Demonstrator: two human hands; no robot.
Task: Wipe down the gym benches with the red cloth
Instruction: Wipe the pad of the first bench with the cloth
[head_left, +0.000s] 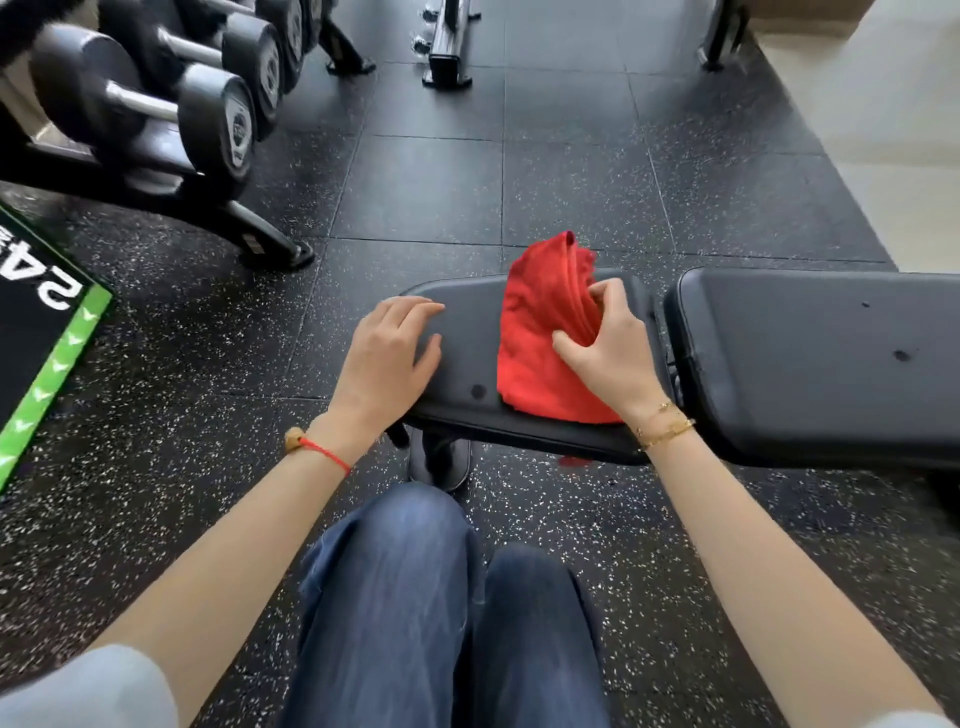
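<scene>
Speckled black rubber floor (571, 171), typical gym setup. Far left there's a green-edged mat (57, 353) with some white lettering, and behind it a dumbbell rack (171, 104) with heavy rubber-headed dumbbells on it.

Moving right, the person's left hand (387, 353) lies flat on the near end of the seat pad (467, 332), fingers relaxed and spread, holding nothing; looks like it's just steadying things. Next over, the red cloth (540, 338) sits bunched on that same pad, draped across its width, top end poking up off the far edge. The right hand (613, 338) has it pinched, thumb and fingers curled into the folds on the cloth's right side.

Further right is the longer back pad (810, 353), separated from the seat pad by a small gap, with a couple of dark spots on it.

Best guess on the step: the seat section is being wiped, or the cloth is getting regathered for a pass. Next move probably calls for flattening the cloth under the palm and sweeping it along the pad, then crossing the gap to the back pad and those spots.
</scene>
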